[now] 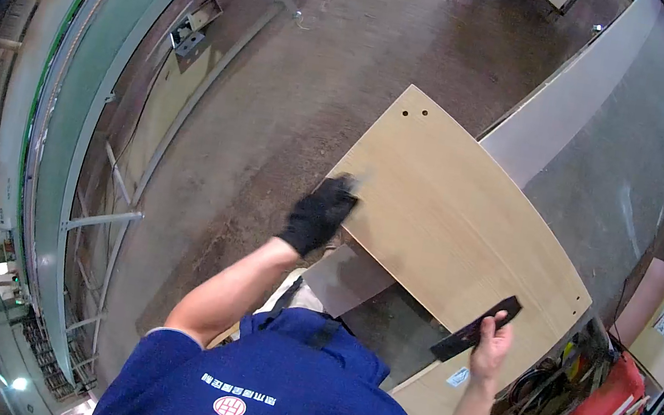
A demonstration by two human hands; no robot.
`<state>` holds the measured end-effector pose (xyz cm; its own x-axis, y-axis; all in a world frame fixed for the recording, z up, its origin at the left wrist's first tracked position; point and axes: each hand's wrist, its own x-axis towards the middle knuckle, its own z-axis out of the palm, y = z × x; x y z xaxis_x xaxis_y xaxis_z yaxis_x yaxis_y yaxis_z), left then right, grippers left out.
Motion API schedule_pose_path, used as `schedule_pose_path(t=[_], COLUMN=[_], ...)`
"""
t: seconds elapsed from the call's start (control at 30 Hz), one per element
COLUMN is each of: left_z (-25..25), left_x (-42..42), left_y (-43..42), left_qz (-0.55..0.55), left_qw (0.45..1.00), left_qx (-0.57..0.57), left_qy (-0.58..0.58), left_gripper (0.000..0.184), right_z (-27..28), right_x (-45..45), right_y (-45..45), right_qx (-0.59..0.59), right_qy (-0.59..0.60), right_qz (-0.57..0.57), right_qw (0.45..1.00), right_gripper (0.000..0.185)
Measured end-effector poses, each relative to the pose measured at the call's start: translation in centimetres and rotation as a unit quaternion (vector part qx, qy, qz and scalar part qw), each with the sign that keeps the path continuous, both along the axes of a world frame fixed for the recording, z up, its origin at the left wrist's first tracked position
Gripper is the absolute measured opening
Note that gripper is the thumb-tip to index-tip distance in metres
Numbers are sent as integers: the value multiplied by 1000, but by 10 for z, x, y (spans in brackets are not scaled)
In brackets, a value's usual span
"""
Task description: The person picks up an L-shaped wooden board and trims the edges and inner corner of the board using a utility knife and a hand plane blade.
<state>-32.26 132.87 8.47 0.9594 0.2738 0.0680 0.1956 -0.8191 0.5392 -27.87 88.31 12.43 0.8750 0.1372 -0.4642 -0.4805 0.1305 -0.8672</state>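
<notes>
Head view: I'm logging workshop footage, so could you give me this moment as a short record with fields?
Main piece: light wood panel, two dark holes near its topmost corner in the picture
Left hand: black glove, at the panel's left edge; blurred, grip unclear
Right hand: bare, holding a dark strip that overlaps the panel in view; contact unclear
Label: white label, just below the strip in the picture
Clothing: navy shirt, red-and-white round emblem
</notes>
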Motion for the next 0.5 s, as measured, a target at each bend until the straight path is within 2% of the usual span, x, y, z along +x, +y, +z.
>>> schedule_pose_path(t=[0.07,0.13,0.17,0.27,0.33,0.43,0.5], left_z=[35,40,40,40,40,40,44], left_x=[39,68,80,102,99,105,145], left_y=[-55,-86,-99,-118,-124,-122,-131], left_qz=[-5,-28,-47,-106,-120,-176,-226], left_qw=[991,985,988,984,980,974,968], left_qx=[-100,-109,-74,-99,-114,-60,56], left_qy=[93,129,130,106,112,126,96], left_gripper=[45,49,49,48,51,52,51], right_z=[-16,-15,-12,8,-12,-19,-19], right_x=[-24,-42,-50,-59,-73,-90,-96], right_y=[18,29,34,44,40,35,31], right_qx=[43,26,23,-28,-78,-130,-160], right_qy=[35,74,83,51,9,20,28], right_qz=[-16,-5,-8,39,50,2,-26], right_qw=[998,997,996,998,996,991,986], right_gripper=[22,24,24,22,25,27,26])
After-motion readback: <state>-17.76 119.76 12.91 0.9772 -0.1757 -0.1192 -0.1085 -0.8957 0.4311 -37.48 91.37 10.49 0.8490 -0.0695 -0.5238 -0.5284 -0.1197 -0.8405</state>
